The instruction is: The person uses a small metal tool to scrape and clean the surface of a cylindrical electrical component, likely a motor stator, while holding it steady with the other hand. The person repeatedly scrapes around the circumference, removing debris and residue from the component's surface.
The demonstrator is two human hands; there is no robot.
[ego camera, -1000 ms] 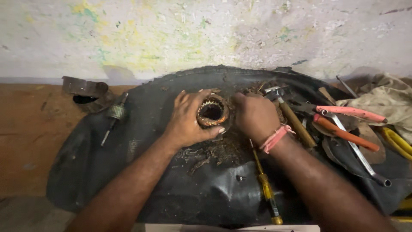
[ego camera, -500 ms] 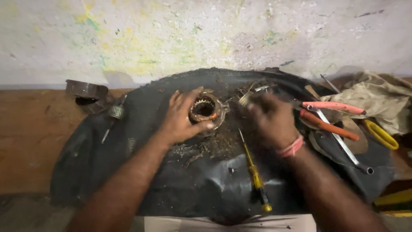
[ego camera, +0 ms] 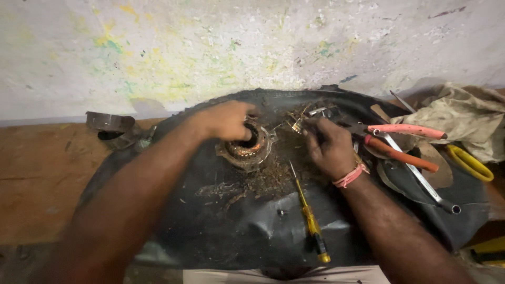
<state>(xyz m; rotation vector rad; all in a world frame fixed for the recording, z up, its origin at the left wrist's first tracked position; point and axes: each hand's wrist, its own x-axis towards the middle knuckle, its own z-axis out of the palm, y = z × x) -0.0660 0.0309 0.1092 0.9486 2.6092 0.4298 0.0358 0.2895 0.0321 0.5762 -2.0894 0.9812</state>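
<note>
Our left hand covers the stator's rim at ten o'clock. Our right hand's fingers hide whatever they pinch. At four o'clock, a yellow tool is cut off by the frame edge. Both our forearms are blurred.
</note>
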